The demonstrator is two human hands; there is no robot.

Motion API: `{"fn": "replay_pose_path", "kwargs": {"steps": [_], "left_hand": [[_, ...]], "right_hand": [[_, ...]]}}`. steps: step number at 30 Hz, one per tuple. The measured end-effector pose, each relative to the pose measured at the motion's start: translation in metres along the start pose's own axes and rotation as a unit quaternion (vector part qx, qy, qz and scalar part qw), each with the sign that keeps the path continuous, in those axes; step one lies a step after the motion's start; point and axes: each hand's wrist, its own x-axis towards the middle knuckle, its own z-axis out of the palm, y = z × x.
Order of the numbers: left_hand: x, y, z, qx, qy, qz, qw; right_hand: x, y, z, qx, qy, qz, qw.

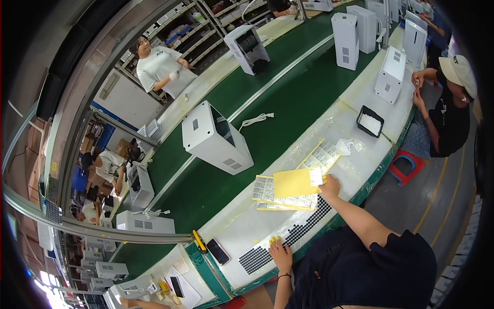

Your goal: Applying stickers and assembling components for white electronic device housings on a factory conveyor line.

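Note:
My right hand (331,187) grips the right end of a yellow label sheet (290,184), fingers closed at a white patch on its edge. Beneath that sheet lie more sheets of printed labels (263,189), overlapping one another. My left hand (279,254) rests on the white worktable, fingers stretched out, with yellow covers on several fingertips. Rows of small round black pads (254,259) lie beside it, and a second stretch of black pads (309,222) runs between my two hands. Whether the left fingertips touch a pad I cannot tell.
A black phone (218,251) and a yellow-black cutter (199,241) lie left of the pads. A black basket of white bits (370,122) stands to the right. White appliance housings (218,138) sit on the green belt (288,118). A co-worker (453,103) sits at right.

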Motion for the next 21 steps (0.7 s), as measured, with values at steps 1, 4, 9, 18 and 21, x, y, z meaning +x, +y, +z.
{"fn": "replay_pose_path", "kwargs": {"steps": [1,4,9,18,21], "left_hand": [[-0.001,0.001,0.0,-0.003,0.001,-0.001,1.0],[-0.001,0.0,0.0,0.0,-0.002,-0.002,1.0],[-0.002,-0.004,0.001,0.0,0.005,-0.003,1.0],[0.0,0.0,0.001,-0.055,0.027,-0.003,0.998],[0.006,-0.001,-0.003,-0.135,0.08,-0.029,0.987]], "right_hand": [[0.002,0.002,0.002,-0.005,-0.005,-0.014,1.0],[0.008,0.002,0.007,0.0,-0.045,0.005,0.999],[-0.017,-0.028,-0.002,0.018,0.05,-0.018,0.998],[-0.007,-0.014,-0.001,0.15,0.012,-0.156,0.976],[-0.023,-0.05,-0.032,0.231,-0.025,-0.224,0.947]]}}
